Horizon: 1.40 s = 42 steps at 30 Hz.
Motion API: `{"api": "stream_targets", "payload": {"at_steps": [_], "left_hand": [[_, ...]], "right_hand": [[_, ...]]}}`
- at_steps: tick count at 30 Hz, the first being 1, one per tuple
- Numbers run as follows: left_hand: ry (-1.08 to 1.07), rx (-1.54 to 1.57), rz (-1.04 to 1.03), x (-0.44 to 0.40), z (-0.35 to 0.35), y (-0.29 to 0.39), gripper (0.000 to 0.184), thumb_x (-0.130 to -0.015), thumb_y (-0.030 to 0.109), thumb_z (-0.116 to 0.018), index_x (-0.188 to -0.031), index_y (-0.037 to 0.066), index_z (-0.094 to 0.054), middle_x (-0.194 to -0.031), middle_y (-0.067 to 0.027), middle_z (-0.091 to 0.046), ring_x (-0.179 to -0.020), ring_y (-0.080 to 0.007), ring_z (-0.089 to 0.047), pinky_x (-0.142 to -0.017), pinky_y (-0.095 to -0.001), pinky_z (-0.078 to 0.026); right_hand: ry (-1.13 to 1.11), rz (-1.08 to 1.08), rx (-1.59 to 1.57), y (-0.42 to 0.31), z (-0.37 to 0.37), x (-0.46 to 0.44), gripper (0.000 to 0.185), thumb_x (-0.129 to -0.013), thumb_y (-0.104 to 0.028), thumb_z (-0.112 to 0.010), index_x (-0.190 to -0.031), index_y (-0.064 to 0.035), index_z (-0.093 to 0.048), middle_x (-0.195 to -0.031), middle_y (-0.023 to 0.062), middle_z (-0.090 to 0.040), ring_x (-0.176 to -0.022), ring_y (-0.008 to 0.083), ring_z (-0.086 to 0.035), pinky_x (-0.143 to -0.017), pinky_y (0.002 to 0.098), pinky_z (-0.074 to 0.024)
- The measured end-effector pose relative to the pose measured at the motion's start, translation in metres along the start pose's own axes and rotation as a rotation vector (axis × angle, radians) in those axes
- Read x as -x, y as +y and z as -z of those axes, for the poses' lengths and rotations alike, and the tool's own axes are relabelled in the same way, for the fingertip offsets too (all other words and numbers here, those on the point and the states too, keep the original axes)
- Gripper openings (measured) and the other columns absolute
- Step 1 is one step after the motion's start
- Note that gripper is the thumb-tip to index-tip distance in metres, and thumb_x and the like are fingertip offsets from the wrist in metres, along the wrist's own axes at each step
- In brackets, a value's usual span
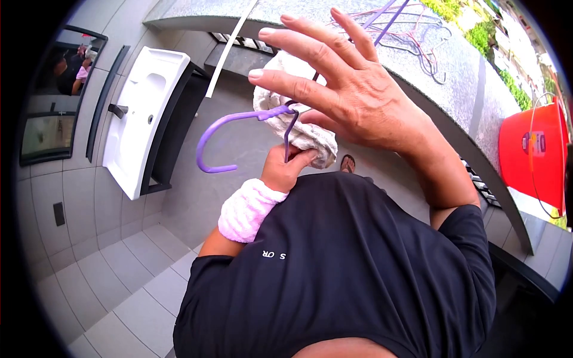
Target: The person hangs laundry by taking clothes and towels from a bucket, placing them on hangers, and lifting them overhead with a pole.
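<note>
A clothes hanger with a purple hook (240,117) and a thin dark frame is in front of my body, its hook pointing left. A crumpled white cloth (315,138) hangs about its frame. My left hand (282,169), with a pink towelling band (250,210) at the wrist, is closed on the cloth's lower edge, close by the hanger's frame. Above them my right hand (352,89) is spread, back of the hand up, fingers pointing up and left. Its thumb is near the hanger's neck and partly hidden; whether it touches is unclear.
Several hangers (412,45) lie on the grey stone ledge (462,83), where a red bucket (534,158) stands at right. A white washbasin (140,113) and a mirror (62,89) are on the left wall. A pale pole (230,51) slants across the top.
</note>
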<state>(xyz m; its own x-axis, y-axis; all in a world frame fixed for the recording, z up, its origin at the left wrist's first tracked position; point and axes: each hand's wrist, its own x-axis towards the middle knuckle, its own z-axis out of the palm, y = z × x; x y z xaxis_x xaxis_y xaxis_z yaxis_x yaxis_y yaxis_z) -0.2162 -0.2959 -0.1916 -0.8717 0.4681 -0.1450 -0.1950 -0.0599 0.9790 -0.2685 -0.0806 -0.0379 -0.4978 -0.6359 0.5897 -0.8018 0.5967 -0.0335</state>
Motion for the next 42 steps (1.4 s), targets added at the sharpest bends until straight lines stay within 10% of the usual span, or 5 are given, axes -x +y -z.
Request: {"api": "stream_targets", "payload": {"at_steps": [6, 12, 26, 38, 42], "left_hand": [[0.103, 0.131, -0.011, 0.007, 0.018, -0.003, 0.022, -0.102, 0.013, -0.065, -0.114, -0.004, -0.070, -0.094, -0.0040, -0.071, -0.076, -0.0102, -0.062, -0.069, -0.0262, -0.049], [0.120, 0.146, -0.058, 0.010, 0.017, 0.006, 0.019, -0.102, 0.012, -0.065, -0.112, -0.003, -0.070, -0.092, -0.0033, -0.070, -0.075, -0.0097, -0.060, -0.068, -0.0260, -0.048], [0.221, -0.071, -0.100, 0.018, 0.021, 0.009, 0.020, -0.102, 0.014, -0.066, -0.108, -0.004, -0.070, -0.084, -0.0033, -0.067, -0.074, -0.0107, -0.060, -0.069, -0.0268, -0.048], [0.202, -0.392, -0.227, 0.007, 0.017, 0.006, 0.041, -0.083, 0.033, -0.089, -0.100, 0.000, -0.071, -0.084, -0.0066, -0.071, -0.071, -0.0128, -0.061, -0.064, -0.0307, -0.049], [0.272, -0.358, -0.024, 0.007, 0.011, 0.016, 0.028, -0.092, 0.015, -0.080, -0.109, -0.003, -0.067, -0.100, -0.0076, -0.072, -0.083, -0.0118, -0.065, -0.076, -0.0273, -0.052]], "right_hand": [[0.259, -0.473, -0.277, 0.007, -0.043, 0.080, 0.032, -0.092, -0.013, -0.076, -0.122, -0.0061, -0.068, -0.107, 0.0095, -0.073, -0.098, 0.0263, -0.069, -0.094, 0.0371, -0.0524], [-0.060, -0.991, -1.246, -0.014, -0.114, 0.109, 0.041, -0.099, -0.019, -0.072, -0.134, -0.0001, -0.062, -0.125, 0.0084, -0.070, -0.114, 0.0149, -0.064, -0.102, 0.0327, -0.0498], [-0.196, -0.851, -1.708, 0.036, -0.081, 0.118, 0.026, -0.097, -0.021, -0.076, -0.083, -0.0045, -0.062, -0.099, 0.0008, -0.064, -0.090, 0.0075, -0.056, -0.080, 0.0251, -0.0448], [0.284, -0.597, -1.471, -0.014, -0.066, 0.066, 0.045, -0.094, 0.001, -0.072, -0.137, 0.0015, -0.060, -0.139, 0.0108, -0.053, -0.126, 0.0208, -0.055, -0.102, 0.0340, -0.0486], [0.276, -0.561, -1.607, -0.022, -0.066, 0.073, 0.058, -0.089, 0.004, -0.073, -0.145, 0.0011, -0.055, -0.147, 0.0132, -0.051, -0.132, 0.0223, -0.053, -0.104, 0.0361, -0.0483]]}}
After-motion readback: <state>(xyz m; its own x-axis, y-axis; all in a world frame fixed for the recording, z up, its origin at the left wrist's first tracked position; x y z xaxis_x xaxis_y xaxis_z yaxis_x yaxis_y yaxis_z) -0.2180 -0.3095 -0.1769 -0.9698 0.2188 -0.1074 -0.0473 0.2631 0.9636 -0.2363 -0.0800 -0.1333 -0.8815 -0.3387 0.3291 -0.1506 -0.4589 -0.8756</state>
